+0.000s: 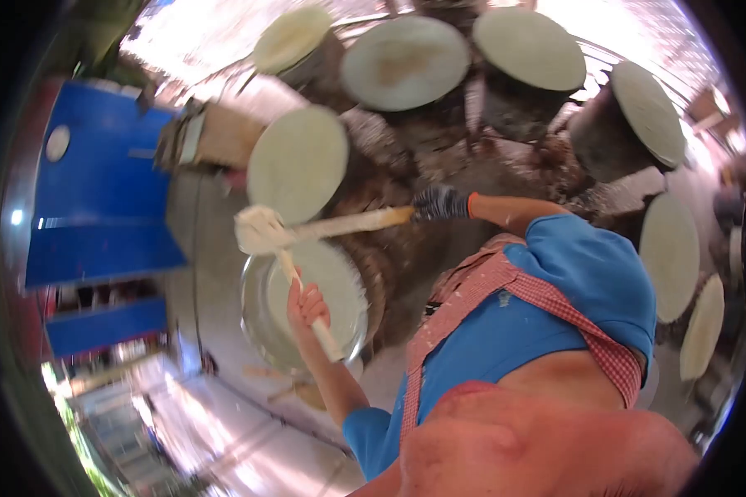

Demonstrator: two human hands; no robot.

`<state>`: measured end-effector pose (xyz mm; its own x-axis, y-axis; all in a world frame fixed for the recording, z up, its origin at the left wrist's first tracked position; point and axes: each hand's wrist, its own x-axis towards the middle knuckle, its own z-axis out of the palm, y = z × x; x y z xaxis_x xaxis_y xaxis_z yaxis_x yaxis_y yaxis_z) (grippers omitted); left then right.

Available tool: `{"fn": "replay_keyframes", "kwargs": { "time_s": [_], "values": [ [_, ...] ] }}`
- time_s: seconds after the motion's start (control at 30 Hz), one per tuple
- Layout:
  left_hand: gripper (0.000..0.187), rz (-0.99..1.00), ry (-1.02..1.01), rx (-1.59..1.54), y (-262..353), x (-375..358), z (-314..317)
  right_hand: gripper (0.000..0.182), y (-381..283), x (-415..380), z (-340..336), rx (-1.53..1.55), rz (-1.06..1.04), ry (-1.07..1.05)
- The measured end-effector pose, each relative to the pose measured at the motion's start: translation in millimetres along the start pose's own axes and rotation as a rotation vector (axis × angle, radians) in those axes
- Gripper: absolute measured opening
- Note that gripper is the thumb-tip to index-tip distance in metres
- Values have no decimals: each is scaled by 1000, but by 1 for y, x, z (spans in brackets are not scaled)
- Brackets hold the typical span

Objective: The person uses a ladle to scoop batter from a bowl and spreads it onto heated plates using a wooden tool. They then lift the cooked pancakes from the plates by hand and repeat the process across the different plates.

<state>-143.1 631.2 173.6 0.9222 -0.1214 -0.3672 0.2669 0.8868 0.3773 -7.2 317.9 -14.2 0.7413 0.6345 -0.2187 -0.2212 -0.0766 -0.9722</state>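
My bare left hand (308,305) is closed around a pale stick (326,338), whose upper end meets a lump of whitish paste. My right hand (441,203), in a grey striped glove, grips the end of a long wooden paddle (352,224). The paddle is coated in the same whitish stuff, and its thick paste-covered head (261,231) touches or crosses the stick. Just beneath my left hand stands a wide shiny-rimmed basin (255,319) with pale contents. Beside the paddle's head is a large vessel with a round pale top (297,164).
More big dark vessels with round pale tops (404,62) stand in an arc at the back and right. On the left are a blue panel (99,182) and a cardboard box (224,137). A grey floor (224,331) runs past the basin. My checked apron (464,302) shows below.
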Motion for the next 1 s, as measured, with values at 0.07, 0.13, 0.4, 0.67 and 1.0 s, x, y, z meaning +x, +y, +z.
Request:
{"fn": "replay_keyframes", "kwargs": {
  "time_s": [0.07,0.13,0.4,0.67,1.0],
  "values": [
    [28,-297,103,-580,-28,58,-14,30,0,-67,-46,-639,60,137],
    [27,-452,42,-592,-68,116,-18,36,30,-125,-109,-763,105,242],
    [14,-405,-144,144,-130,329,110,37,-39,-183,-257,-903,170,912],
    [50,-169,54,729,-184,537,137,37,-74,-25,-289,-1206,26,832],
    [62,464,199,2130,-155,541,148,31,4,70,-320,-607,-93,937]
  ]
}}
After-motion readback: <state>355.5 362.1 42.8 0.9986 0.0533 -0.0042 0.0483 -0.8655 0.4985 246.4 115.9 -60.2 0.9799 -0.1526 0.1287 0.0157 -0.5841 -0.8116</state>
